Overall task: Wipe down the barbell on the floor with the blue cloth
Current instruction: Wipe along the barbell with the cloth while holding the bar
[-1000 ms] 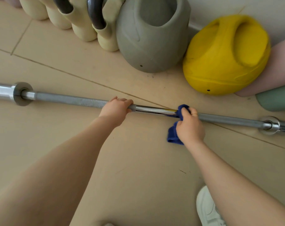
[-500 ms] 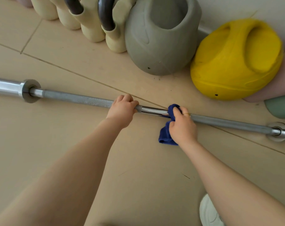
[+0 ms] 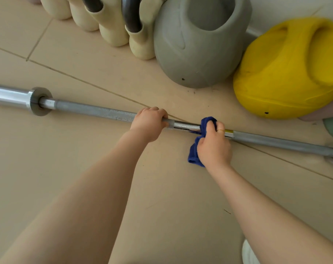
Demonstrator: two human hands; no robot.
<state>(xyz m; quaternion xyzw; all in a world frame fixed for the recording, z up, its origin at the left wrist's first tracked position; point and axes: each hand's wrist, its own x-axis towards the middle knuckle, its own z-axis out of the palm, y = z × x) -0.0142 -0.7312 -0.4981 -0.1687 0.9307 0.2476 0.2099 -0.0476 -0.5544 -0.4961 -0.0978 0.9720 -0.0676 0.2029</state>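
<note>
Below, one barbell, one blue cloth, two hands gripping, left, right.

Bare floor nr side of hands & btwn forearms. Beyond hands: grey kettlebell, yellow kettlebell, cream kettlebells crowd far side.

A beige tiled floor with thin grout lines carries everything. The barbell lies across it from left to right. Beyond it stand cream kettlebells, a grey kettlebell and a yellow one. A white shoe rests at the bottom edge.
</note>
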